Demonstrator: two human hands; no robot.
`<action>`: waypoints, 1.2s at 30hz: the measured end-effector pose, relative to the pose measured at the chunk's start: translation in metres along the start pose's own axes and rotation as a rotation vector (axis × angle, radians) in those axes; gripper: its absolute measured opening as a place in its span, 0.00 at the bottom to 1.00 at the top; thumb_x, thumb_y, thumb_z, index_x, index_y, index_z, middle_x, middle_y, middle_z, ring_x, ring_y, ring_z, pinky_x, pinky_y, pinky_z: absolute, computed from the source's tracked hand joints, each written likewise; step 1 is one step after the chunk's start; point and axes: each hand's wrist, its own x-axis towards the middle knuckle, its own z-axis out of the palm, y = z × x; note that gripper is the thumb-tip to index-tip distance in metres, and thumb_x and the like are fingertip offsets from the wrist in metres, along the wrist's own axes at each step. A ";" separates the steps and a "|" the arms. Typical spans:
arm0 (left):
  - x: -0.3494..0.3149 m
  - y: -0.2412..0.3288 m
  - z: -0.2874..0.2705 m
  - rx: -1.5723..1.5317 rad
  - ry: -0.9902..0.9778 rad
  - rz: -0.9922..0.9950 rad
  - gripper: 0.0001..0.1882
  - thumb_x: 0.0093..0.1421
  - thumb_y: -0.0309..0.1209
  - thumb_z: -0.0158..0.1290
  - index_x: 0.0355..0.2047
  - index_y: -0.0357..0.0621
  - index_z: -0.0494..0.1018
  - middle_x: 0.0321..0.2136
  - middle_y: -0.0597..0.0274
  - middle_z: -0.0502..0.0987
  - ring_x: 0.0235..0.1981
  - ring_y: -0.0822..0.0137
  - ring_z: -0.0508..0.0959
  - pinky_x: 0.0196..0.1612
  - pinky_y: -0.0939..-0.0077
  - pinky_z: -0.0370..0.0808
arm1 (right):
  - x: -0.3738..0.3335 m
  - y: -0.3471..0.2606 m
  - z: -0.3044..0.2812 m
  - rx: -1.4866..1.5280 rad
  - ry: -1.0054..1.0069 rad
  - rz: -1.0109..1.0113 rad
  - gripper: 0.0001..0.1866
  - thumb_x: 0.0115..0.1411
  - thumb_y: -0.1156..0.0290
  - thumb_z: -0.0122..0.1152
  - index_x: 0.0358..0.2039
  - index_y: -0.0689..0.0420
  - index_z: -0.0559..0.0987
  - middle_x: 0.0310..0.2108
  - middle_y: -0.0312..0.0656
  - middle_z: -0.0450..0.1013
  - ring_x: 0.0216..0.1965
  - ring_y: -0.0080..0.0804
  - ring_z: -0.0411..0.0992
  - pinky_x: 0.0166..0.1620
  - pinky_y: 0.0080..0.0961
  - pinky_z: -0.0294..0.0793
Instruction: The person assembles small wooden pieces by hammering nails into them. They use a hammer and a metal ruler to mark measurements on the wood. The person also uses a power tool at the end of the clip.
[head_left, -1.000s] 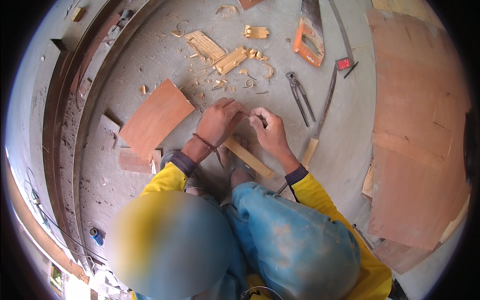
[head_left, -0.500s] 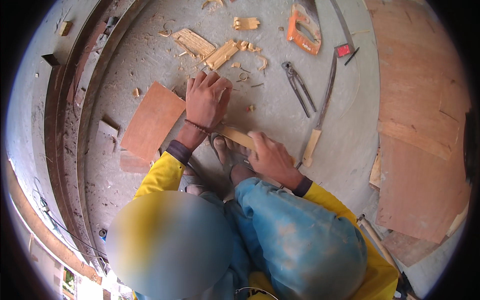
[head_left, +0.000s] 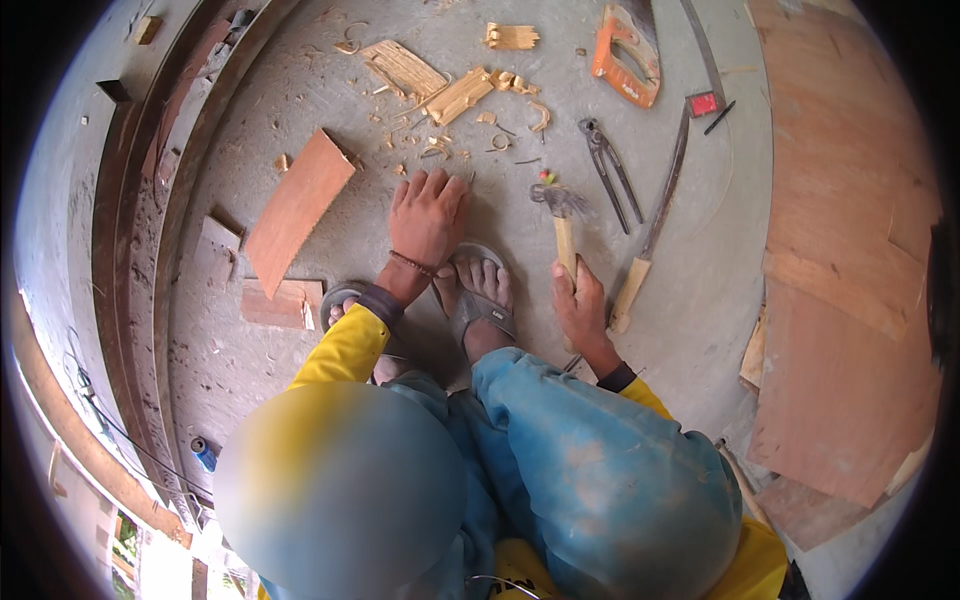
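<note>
My right hand (head_left: 580, 308) is wrapped round the wooden handle of a claw hammer (head_left: 565, 235). The hammer's head is raised away from me, to the right of my left hand, and slightly blurred. My left hand (head_left: 428, 218) is low at the concrete floor, in front of my sandalled feet, its fingers bent and pressed together. A thin dark nail (head_left: 472, 179) sticks out beside its index finger; the fingers hide the rest. Left of this hand lies a reddish plywood piece (head_left: 300, 210), with a smaller board (head_left: 284, 303) nearer me.
Split wood pieces (head_left: 460, 95) and curled shavings lie beyond my hands. Pincers (head_left: 610, 175), an orange-handled saw (head_left: 625, 65) and a long wooden-handled blade (head_left: 632, 290) lie to the right. Plywood sheets (head_left: 830, 380) cover the far right; metal channels (head_left: 130, 240) run along the left.
The hammer has swung from lying across my foot to pointing away from me, as my right hand moved right. My left hand has drawn slightly nearer. The view has shifted a little.
</note>
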 end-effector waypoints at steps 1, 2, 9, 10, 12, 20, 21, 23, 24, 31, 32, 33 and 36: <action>0.000 -0.001 0.000 -0.003 -0.018 -0.003 0.09 0.55 0.34 0.60 0.35 0.50 0.74 0.33 0.64 0.73 0.38 0.60 0.74 0.41 0.64 0.70 | 0.000 0.003 -0.001 -0.007 -0.022 0.013 0.18 0.72 0.57 0.52 0.37 0.61 0.75 0.20 0.37 0.67 0.20 0.23 0.67 0.26 0.26 0.68; -0.001 -0.001 -0.001 -0.024 -0.004 -0.022 0.08 0.56 0.33 0.59 0.36 0.50 0.74 0.33 0.64 0.73 0.38 0.61 0.74 0.41 0.64 0.70 | -0.001 0.006 -0.005 -0.017 -0.046 0.029 0.18 0.72 0.56 0.52 0.37 0.61 0.75 0.19 0.37 0.67 0.20 0.23 0.67 0.26 0.26 0.68; -0.011 -0.010 -0.007 0.001 -0.004 0.137 0.14 0.52 0.31 0.61 0.41 0.55 0.79 0.36 0.68 0.76 0.38 0.62 0.76 0.39 0.66 0.74 | -0.001 0.004 0.006 -0.001 -0.102 0.040 0.19 0.72 0.56 0.53 0.39 0.63 0.75 0.20 0.40 0.68 0.21 0.29 0.68 0.28 0.31 0.69; -0.011 -0.012 -0.009 0.015 -0.026 0.187 0.16 0.52 0.31 0.61 0.42 0.56 0.79 0.36 0.69 0.76 0.38 0.63 0.76 0.39 0.67 0.74 | 0.000 -0.001 0.008 0.007 -0.105 0.041 0.17 0.71 0.59 0.53 0.39 0.63 0.74 0.22 0.44 0.69 0.23 0.36 0.69 0.30 0.34 0.70; -0.013 -0.014 -0.010 0.048 -0.052 0.194 0.16 0.51 0.31 0.61 0.43 0.56 0.79 0.37 0.70 0.76 0.38 0.64 0.76 0.39 0.67 0.74 | 0.006 -0.014 0.010 0.020 -0.110 0.037 0.14 0.70 0.63 0.54 0.40 0.64 0.74 0.25 0.54 0.72 0.26 0.48 0.72 0.33 0.39 0.71; -0.016 -0.014 -0.006 0.015 -0.017 0.132 0.17 0.52 0.31 0.61 0.44 0.55 0.79 0.38 0.70 0.77 0.37 0.64 0.76 0.40 0.68 0.74 | 0.031 -0.019 0.014 -0.063 -0.131 -0.165 0.16 0.71 0.61 0.53 0.41 0.64 0.74 0.27 0.56 0.73 0.29 0.58 0.74 0.32 0.41 0.72; -0.016 -0.014 -0.006 0.014 -0.011 0.129 0.17 0.52 0.31 0.61 0.44 0.55 0.79 0.38 0.70 0.77 0.37 0.64 0.76 0.40 0.68 0.74 | 0.034 -0.018 0.015 -0.067 -0.137 -0.200 0.15 0.71 0.61 0.54 0.42 0.64 0.74 0.28 0.56 0.74 0.31 0.60 0.75 0.33 0.42 0.72; -0.017 -0.015 -0.004 0.013 -0.001 0.120 0.17 0.52 0.31 0.61 0.44 0.55 0.79 0.38 0.70 0.77 0.37 0.64 0.76 0.40 0.68 0.74 | 0.039 -0.017 0.015 -0.124 -0.165 -0.216 0.13 0.69 0.64 0.55 0.42 0.63 0.74 0.28 0.57 0.75 0.31 0.62 0.75 0.33 0.46 0.72; -0.018 -0.015 -0.003 0.013 0.003 0.115 0.17 0.52 0.31 0.61 0.44 0.55 0.79 0.38 0.71 0.77 0.37 0.64 0.76 0.40 0.68 0.74 | 0.040 -0.017 0.016 -0.154 -0.178 -0.224 0.12 0.68 0.66 0.56 0.43 0.63 0.74 0.28 0.58 0.75 0.32 0.64 0.75 0.32 0.48 0.72; -0.020 -0.015 0.000 -0.003 -0.004 0.100 0.17 0.51 0.31 0.61 0.44 0.53 0.80 0.40 0.71 0.78 0.38 0.65 0.76 0.42 0.69 0.74 | 0.042 -0.019 0.018 -0.291 -0.163 -0.315 0.12 0.66 0.67 0.59 0.43 0.63 0.74 0.29 0.58 0.76 0.30 0.61 0.76 0.31 0.48 0.74; -0.021 -0.015 0.000 0.004 -0.001 0.103 0.17 0.51 0.31 0.61 0.43 0.53 0.80 0.40 0.71 0.78 0.39 0.65 0.76 0.42 0.69 0.74 | 0.041 -0.024 0.016 -0.282 -0.158 -0.328 0.12 0.66 0.68 0.59 0.44 0.62 0.74 0.29 0.57 0.77 0.30 0.60 0.77 0.31 0.47 0.74; -0.021 -0.014 0.000 0.011 0.002 0.106 0.17 0.51 0.31 0.61 0.43 0.53 0.80 0.40 0.71 0.78 0.39 0.65 0.76 0.42 0.69 0.74 | 0.041 -0.027 0.015 -0.272 -0.153 -0.341 0.12 0.66 0.68 0.59 0.44 0.62 0.74 0.29 0.57 0.77 0.30 0.60 0.77 0.31 0.47 0.74; -0.021 -0.015 0.000 0.029 0.009 0.111 0.17 0.51 0.31 0.61 0.43 0.52 0.80 0.41 0.71 0.78 0.39 0.65 0.76 0.42 0.69 0.74 | 0.040 -0.028 0.017 -0.290 -0.190 -0.302 0.13 0.67 0.68 0.57 0.44 0.66 0.74 0.31 0.60 0.76 0.34 0.63 0.77 0.34 0.48 0.75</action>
